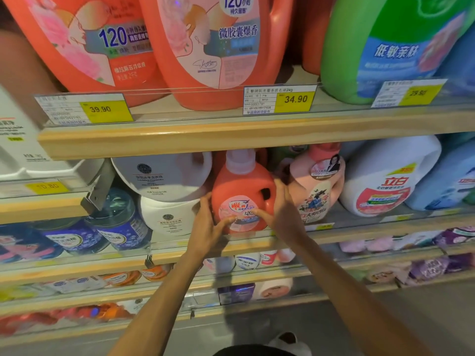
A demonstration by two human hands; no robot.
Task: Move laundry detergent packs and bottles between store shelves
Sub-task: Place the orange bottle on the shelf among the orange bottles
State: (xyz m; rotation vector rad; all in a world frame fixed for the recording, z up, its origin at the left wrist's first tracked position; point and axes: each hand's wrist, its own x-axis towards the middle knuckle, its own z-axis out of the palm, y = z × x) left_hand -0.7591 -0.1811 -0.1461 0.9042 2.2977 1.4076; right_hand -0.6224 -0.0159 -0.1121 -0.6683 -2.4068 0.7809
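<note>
Both hands clasp the red bottle [240,186] from either side. The left hand [209,228] wraps its fingers round the bottle's left flank with the thumb laid across the front label. The right hand [284,214] curls round the handle side, thumb also on the label. The bottle stands upright at the front of the shelf [365,231], its base just behind the front rail. It sits tight between two white jugs [164,176], stacked one on the other to its left, and a pink bottle [317,191] on its right (the right hand is touching or nearly touching that one; I cannot tell which). The risk, as I judge it, lies in that tight fit. Drawing the bottle out could drag the pink bottle over the rail or jog the stacked jugs. Lifting it too high could knock its cap against the upper shelf [231,136].
</note>
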